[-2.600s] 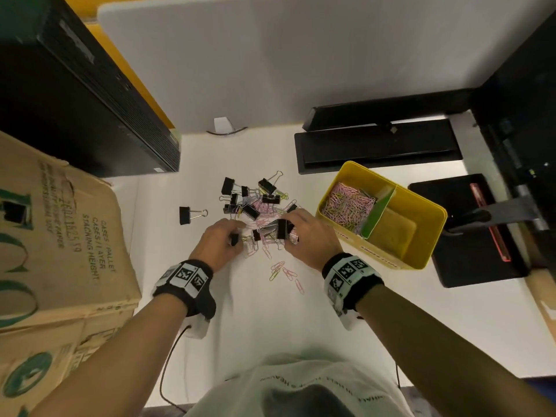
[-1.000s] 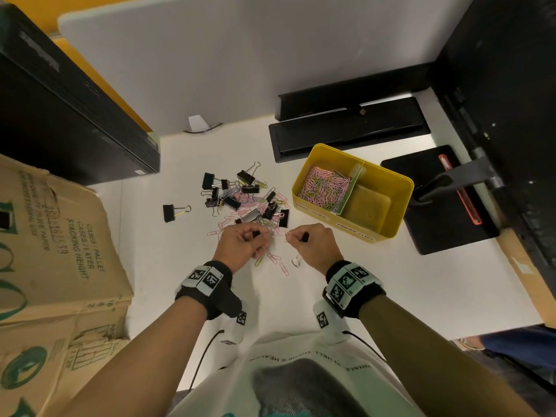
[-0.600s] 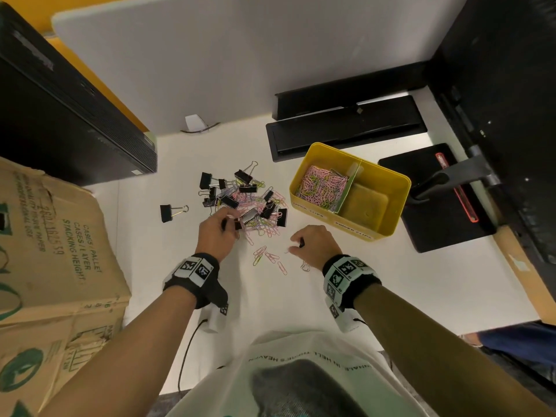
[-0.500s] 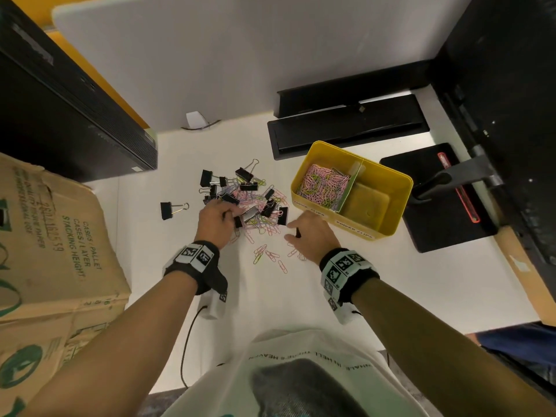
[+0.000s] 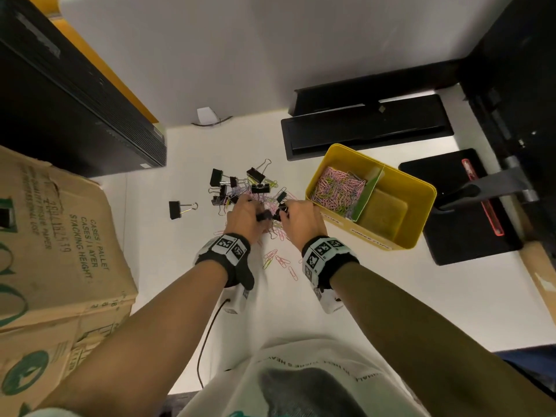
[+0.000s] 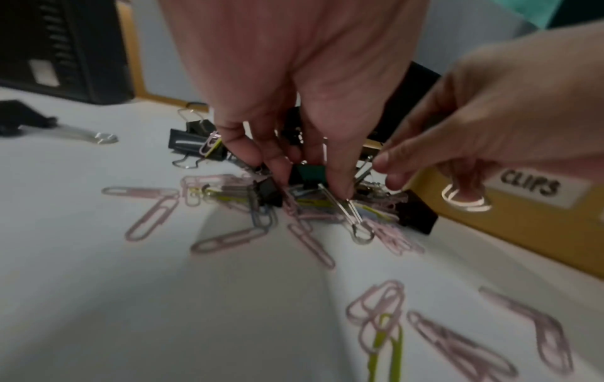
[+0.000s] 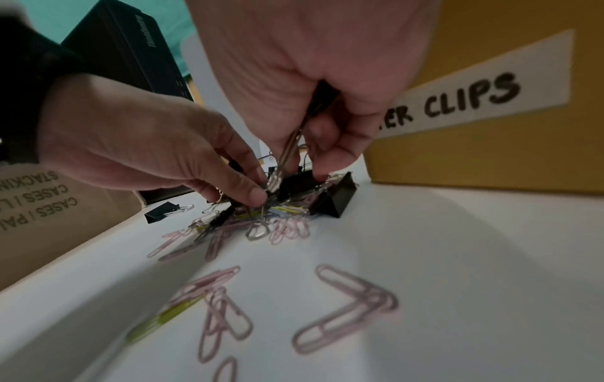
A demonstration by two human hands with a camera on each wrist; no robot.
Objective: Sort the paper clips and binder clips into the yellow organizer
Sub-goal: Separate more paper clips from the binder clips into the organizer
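Note:
A heap of black binder clips and pastel paper clips (image 5: 249, 188) lies on the white desk, left of the yellow organizer (image 5: 361, 233). Its left compartment holds paper clips (image 5: 337, 188). My left hand (image 5: 258, 216) reaches down into the heap and pinches a binder clip (image 6: 307, 172) by its body. My right hand (image 5: 281, 215) keeps a binder clip (image 7: 323, 95) curled in its palm, wire handles pointing down, while its fingertips touch another black clip (image 7: 300, 181). One binder clip (image 5: 180, 207) lies apart to the left. Loose paper clips (image 5: 279, 261) are scattered nearer me.
A cardboard box (image 5: 60, 251) stands at the left with a black computer case (image 5: 75, 100) behind it. A black tray (image 5: 367, 130) lies behind the organizer, a black monitor base (image 5: 463, 206) to its right. A white partition (image 5: 270, 55) closes the back.
Both hands have moved forward from the near side of the desk into the heap and closed in on each other. The right hand still keeps a clip.

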